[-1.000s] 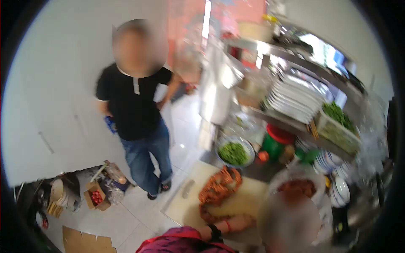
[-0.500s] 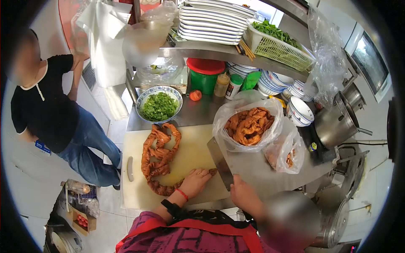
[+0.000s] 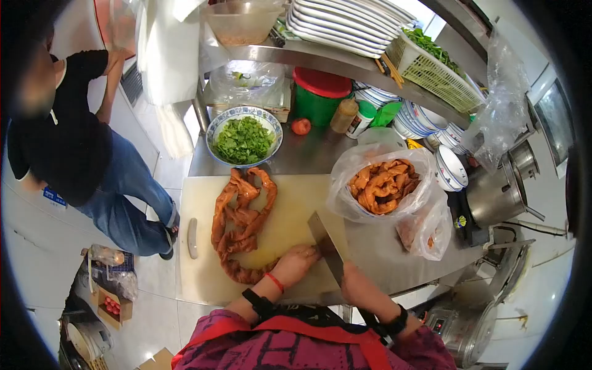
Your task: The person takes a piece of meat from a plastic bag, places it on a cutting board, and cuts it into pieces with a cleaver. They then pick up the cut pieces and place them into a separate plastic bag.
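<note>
My left hand [image 3: 297, 264] presses on one end of a long brown cooked intestine [image 3: 242, 216], its fingers bent over it near the blade. The rest of the piece lies looped on the cream cutting board [image 3: 290, 191]. My right hand [image 3: 359, 285] is closed around the handle of a wide cleaver [image 3: 328, 245], whose blade stands just right of my left fingertips. To the right, an open plastic bag holds more brown intestine [image 3: 383, 186]. A smaller bag [image 3: 427, 229] sits beside it.
Behind the board are a bowl of chopped greens [image 3: 245, 140], a tomato [image 3: 301, 126], a green bucket [image 3: 316, 98] and bottles. Stacked plates [image 3: 345, 24] stand on the shelf above. A pot [image 3: 493, 194] is at the right. A person [image 3: 80, 135] stands at the left.
The camera view has shifted, moving the counter items rightward in the frame. The cleaver blade is now closer to my left fingertips. Both hands keep their holds.
</note>
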Demonstrator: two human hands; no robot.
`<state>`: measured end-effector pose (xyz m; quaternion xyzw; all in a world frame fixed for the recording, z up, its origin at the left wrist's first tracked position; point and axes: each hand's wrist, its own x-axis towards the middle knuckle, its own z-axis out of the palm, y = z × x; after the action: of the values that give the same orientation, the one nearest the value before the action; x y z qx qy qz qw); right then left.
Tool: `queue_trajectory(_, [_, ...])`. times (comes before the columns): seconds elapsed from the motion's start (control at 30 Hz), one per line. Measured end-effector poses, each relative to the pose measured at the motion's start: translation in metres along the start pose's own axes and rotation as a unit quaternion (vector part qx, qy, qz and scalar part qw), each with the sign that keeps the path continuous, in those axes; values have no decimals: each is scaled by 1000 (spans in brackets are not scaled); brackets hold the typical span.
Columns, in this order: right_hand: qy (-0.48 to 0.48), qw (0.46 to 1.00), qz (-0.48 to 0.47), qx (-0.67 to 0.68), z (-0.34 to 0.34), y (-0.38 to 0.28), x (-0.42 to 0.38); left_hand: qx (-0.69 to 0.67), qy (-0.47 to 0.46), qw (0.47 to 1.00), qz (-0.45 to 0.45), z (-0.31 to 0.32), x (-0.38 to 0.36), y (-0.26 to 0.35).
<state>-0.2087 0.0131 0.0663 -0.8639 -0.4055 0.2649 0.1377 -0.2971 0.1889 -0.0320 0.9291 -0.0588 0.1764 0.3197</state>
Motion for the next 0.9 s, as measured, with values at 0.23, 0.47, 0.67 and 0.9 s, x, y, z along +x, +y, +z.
queue_trajectory(0.23, [145, 989, -10, 30, 10, -14, 49, -3, 43, 999, 17, 6, -4, -2])
queue_trajectory(0.47, [101, 995, -11, -6, -11, -38, 0, 22, -37, 998, -40, -15, -13, -3])
queue_trajectory(0.67, [4, 998, 49, -33, 8, -38, 19, 35, 25, 999, -13, -12, -11, -2])
queue_trajectory(0.9, [182, 982, -24, 40, 21, -31, 47, 27, 37, 999, 0, -21, -12, -2])
